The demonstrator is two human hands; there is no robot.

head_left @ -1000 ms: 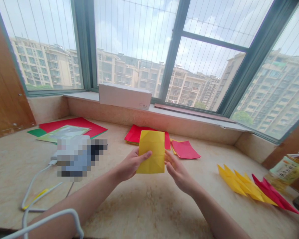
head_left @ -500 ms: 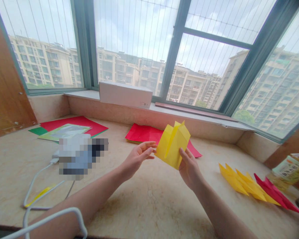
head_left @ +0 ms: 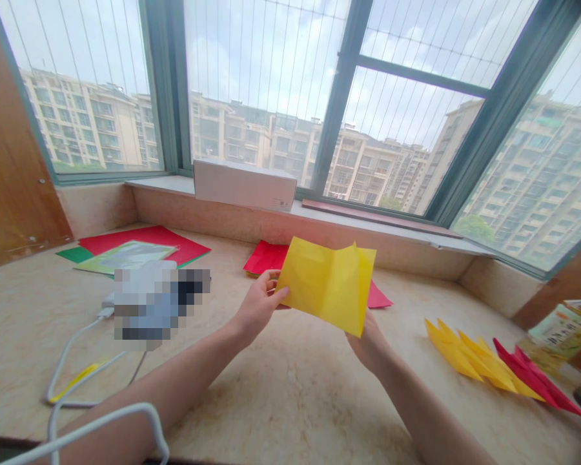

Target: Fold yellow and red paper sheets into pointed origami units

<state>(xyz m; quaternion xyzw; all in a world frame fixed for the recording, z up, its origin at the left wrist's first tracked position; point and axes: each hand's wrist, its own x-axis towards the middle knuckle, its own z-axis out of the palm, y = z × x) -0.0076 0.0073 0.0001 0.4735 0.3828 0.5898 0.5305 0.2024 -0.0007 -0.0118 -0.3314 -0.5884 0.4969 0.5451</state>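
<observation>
A yellow sheet of folded paper [head_left: 326,281] is held up above the table, partly spread, with a vertical crease in its middle and a folded layer at its right side. My left hand [head_left: 261,300] pinches its left edge, thumb in front and fingers behind. Behind the lower right corner is my right hand [head_left: 370,342], most of its fingers hidden by the paper. Beyond the sheet, red paper [head_left: 265,257] lies stacked on the table, partly covered from view. Part of another red sheet [head_left: 379,296] shows to the right.
Folded yellow paper pieces [head_left: 479,361] and a red one [head_left: 537,378] lie at the right by a bottle [head_left: 561,329]. Red and green sheets [head_left: 186,242], a blurred-out object [head_left: 150,303] and a white cable [head_left: 101,416] are at the left. A white box [head_left: 244,185] stands on the sill.
The yellow paper has gone from a narrow folded rectangle to a wider, opened sheet. My left hand let go of it, then took its left edge, while my right hand took the right side.
</observation>
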